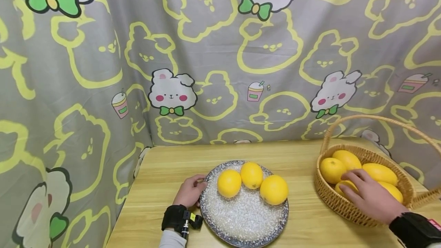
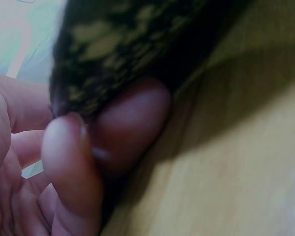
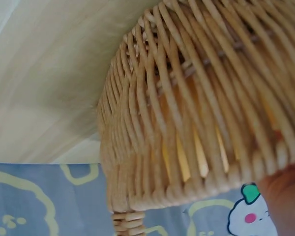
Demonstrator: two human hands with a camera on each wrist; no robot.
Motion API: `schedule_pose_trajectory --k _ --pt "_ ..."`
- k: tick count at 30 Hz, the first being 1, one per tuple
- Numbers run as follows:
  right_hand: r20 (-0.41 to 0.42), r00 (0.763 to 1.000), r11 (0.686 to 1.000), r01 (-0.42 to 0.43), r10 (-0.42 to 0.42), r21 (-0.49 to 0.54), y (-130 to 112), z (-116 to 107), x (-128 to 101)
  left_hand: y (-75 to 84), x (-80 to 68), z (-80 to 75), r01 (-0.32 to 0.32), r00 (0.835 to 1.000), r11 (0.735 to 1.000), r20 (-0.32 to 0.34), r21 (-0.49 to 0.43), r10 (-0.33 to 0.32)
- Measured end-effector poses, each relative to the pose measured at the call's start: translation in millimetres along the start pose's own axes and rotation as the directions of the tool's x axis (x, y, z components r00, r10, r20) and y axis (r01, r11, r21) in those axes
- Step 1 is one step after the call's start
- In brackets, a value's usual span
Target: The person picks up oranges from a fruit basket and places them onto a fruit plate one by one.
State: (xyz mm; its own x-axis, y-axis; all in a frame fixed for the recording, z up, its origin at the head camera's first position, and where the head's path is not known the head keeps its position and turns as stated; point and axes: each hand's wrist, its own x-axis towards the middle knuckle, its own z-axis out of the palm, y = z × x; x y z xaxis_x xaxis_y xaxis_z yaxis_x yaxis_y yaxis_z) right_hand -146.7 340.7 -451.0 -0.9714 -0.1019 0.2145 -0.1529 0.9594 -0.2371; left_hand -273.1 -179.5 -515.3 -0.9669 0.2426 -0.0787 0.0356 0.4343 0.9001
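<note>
My left hand (image 1: 190, 191) grips the left rim of a round speckled plate (image 1: 241, 221), fingertips reaching under the edge in the left wrist view. Three round orange-yellow fruits, which look like oranges (image 1: 274, 190), sit on the far half of the plate. At the right, my right hand (image 1: 373, 198) reaches into a wicker basket (image 1: 344, 211). Its thumb and fingers curl about a yellow fruit (image 1: 344, 187), partly hidden by the hand. Several other yellow fruits (image 1: 380, 173) lie around it, some of them longer and oval. The right wrist view mostly shows the basket's woven wall (image 3: 187, 108).
The basket's tall arched handle (image 1: 382, 119) rises behind the right hand. Plate and basket stand on a light wooden table (image 1: 179, 160), with wood showing between them. A grey patterned curtain (image 1: 213, 56) hangs along the back and left of the table.
</note>
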Motion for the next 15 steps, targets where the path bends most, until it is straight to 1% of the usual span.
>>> schedule_pose_trajectory --k 5,15 --pt "0.054 0.998 0.999 -0.018 0.02 -0.04 4.8 -4.8 8.3 0.6 -0.6 -1.2 0.006 1.0 1.0 -0.005 -0.007 -0.006" --pt "0.1 0.995 0.992 0.041 -0.029 -0.119 3.3 -6.4 21.0 1.1 -0.3 0.2 0.017 1.0 1.0 -0.01 -0.005 -0.017"
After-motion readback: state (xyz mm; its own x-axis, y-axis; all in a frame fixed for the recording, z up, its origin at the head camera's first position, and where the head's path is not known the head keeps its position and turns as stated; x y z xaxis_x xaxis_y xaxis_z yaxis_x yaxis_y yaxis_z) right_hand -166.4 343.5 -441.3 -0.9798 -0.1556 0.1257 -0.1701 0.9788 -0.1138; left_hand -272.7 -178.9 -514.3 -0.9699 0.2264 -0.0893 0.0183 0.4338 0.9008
